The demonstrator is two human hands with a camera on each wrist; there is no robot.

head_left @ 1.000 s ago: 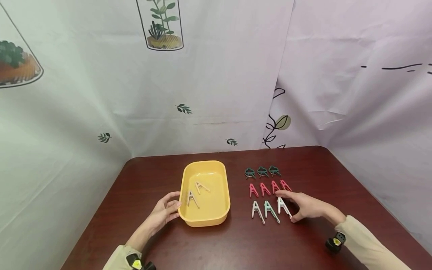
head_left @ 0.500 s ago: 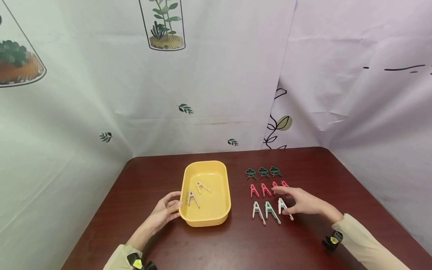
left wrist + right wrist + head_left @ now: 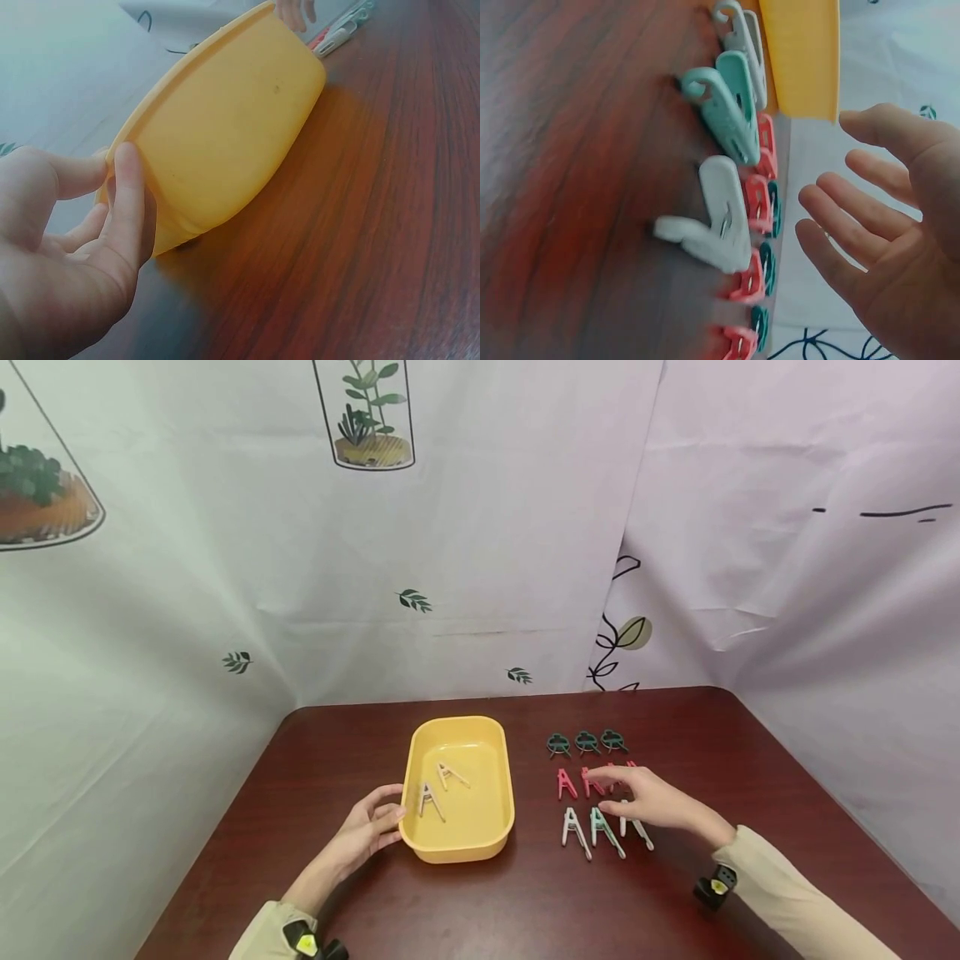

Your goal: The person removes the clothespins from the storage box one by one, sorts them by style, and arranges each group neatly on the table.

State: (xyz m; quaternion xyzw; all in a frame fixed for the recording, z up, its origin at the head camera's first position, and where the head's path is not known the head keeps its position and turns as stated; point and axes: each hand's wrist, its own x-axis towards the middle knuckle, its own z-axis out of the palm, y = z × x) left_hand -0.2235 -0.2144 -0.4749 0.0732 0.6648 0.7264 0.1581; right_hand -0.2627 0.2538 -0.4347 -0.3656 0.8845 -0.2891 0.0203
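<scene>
In the head view a yellow tray (image 3: 465, 847) stands on the table with two pale clothespins (image 3: 427, 795) lying inside. My left hand (image 3: 363, 835) holds its left rim; the left wrist view has thumb and fingers bent against the edge (image 3: 199, 56). Above the clothespins at the right hovers my right hand (image 3: 648, 797), fingers loosely spread and nothing in them. Beneath and beside it lie a white clothespin (image 3: 726, 214), partly hidden in the head view, a mint green clothespin (image 3: 603, 831) and a greyish clothespin (image 3: 573, 831).
Behind these is a row of several red clothespins (image 3: 566, 783), some partly covered by my right hand. Farther back, three dark green clips (image 3: 586, 742) form another row. A printed white cloth (image 3: 465, 552) walls in the dark red table (image 3: 450, 910).
My right hand has moved left from beyond the white clothespin to over the mint green one. The white clothespin stays on the table. My left hand remains at the tray.
</scene>
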